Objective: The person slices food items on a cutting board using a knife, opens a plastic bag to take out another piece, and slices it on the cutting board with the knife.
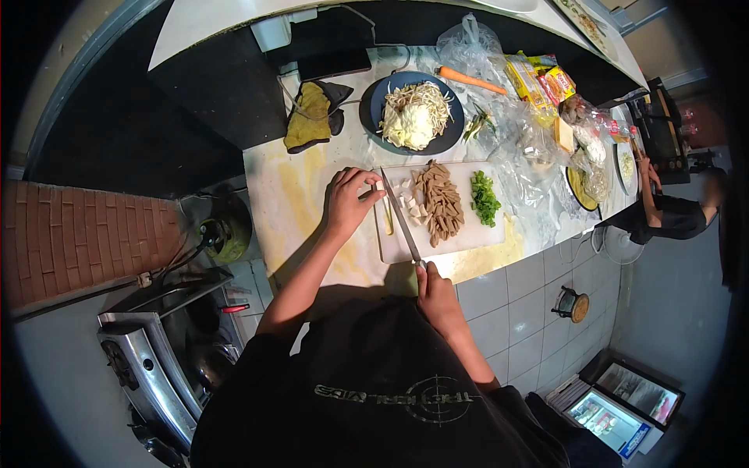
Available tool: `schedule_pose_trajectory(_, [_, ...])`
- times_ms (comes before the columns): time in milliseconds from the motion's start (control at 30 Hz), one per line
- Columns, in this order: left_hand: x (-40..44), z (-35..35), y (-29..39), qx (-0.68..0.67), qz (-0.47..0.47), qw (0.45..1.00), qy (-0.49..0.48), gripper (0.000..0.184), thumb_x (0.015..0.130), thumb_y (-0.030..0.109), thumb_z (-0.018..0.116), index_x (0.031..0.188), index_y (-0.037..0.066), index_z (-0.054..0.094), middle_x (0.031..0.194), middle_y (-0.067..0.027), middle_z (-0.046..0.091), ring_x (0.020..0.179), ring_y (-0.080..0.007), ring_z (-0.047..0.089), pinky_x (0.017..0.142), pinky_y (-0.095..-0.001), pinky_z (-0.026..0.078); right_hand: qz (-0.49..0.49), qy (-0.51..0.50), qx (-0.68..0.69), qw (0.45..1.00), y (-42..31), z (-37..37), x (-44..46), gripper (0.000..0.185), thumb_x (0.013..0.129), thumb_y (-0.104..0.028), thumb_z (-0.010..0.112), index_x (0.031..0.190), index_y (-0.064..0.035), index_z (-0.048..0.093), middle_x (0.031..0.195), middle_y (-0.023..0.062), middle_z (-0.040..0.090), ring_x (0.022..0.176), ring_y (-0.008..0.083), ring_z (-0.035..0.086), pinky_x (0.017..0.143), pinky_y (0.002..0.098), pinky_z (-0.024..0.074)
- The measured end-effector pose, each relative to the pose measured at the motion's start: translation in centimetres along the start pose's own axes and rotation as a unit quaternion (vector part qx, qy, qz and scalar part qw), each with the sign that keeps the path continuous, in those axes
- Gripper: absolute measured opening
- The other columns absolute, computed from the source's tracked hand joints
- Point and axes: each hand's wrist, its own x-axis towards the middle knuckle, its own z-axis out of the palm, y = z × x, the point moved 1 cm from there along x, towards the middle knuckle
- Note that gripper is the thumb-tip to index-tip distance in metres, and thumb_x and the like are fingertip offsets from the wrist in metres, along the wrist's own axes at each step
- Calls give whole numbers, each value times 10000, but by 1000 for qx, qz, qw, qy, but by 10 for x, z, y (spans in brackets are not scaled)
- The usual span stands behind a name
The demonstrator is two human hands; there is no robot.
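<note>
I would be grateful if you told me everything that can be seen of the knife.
The knife has a long, narrow, grey blade, metallic in look, tapering to a point at the far end. It slants across the left part of the pale cutting board, between the left hand and the small whitish pieces. The right hand grips the handle, hiding most of it. Whether the edge touches the board is unclear.

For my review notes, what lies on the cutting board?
Pale cubes, brown strips and chopped greens, with the knife slanting across. The board directly beneath the piles is hidden.
</note>
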Motion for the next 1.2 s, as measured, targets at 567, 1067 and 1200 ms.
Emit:
schedule_pose_trajectory(567, [-1, 0, -1, -23, 4, 1000, 16, 268, 724, 130, 827, 952, 97, 690, 858, -11, 672, 754, -206, 564, 733, -344, 481, 8, -13, -25, 1000, 1, 1, 6, 347, 1065, -311, 402, 1010, 17, 501, 716, 355, 611, 739, 561, 603, 636, 627, 476])
schedule_pose_trajectory(1067, [2, 1, -3, -30, -21, 999, 3, 217, 749, 146, 816, 921, 103, 691, 824, -14, 659, 772, -209, 570, 737, -350, 484, -7, -12, -53, 998, 8, 5, 19, 362, 1057, -330, 409, 1021, 19, 500, 736, 351, 626, 743, 560, 619, 670, 622, 509])
schedule_pose_trajectory(1200, [1, 1, -3, -12, -16, 1000, 10, 214, 759, 146, 808, 926, 103, 682, 834, -15, 654, 780, -214, 568, 740, -348, 483, -5, -1, -51, 999, 9, 6, 18, 360, 1056, -330, 411, 1012, 13, 512, 734, 347, 627, 741, 556, 620, 664, 619, 507])
